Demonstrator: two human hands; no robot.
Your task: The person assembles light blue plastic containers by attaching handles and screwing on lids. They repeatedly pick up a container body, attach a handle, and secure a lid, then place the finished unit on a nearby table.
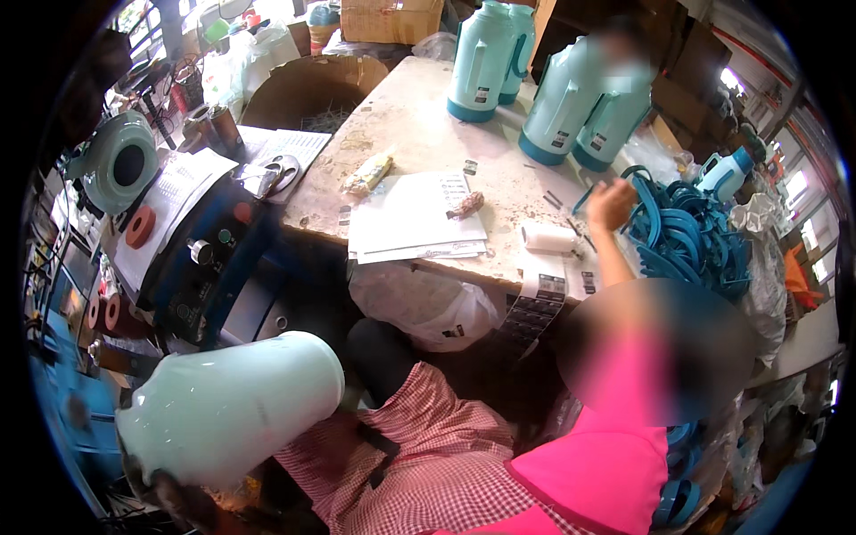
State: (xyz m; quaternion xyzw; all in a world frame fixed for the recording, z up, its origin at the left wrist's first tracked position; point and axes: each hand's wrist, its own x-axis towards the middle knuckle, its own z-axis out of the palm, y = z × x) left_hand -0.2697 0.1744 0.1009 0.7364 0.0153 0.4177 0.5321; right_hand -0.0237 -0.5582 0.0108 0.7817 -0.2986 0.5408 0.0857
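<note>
A glossy pale green flask body (236,401) lies tilted on its side at the lower left, its wide end toward my lap. My left hand (174,501) is in shadow beneath its narrower end, closed against it; part of the fingers is hidden. Across the table's right side reaches my right arm in a pink sleeve. My right hand (612,205) has its fingers curled at the edge of a heap of blue plastic handles (687,236). A thin blue strip shows on either side of these fingers, apparently one handle in the grip.
Several green flasks with blue bases (473,67) stand on the worn table (401,116). Papers (415,218), a label roll (548,238) and a plastic bag (423,308) are nearer. A machine with a control panel (201,267) stands left. Another person is behind the flasks.
</note>
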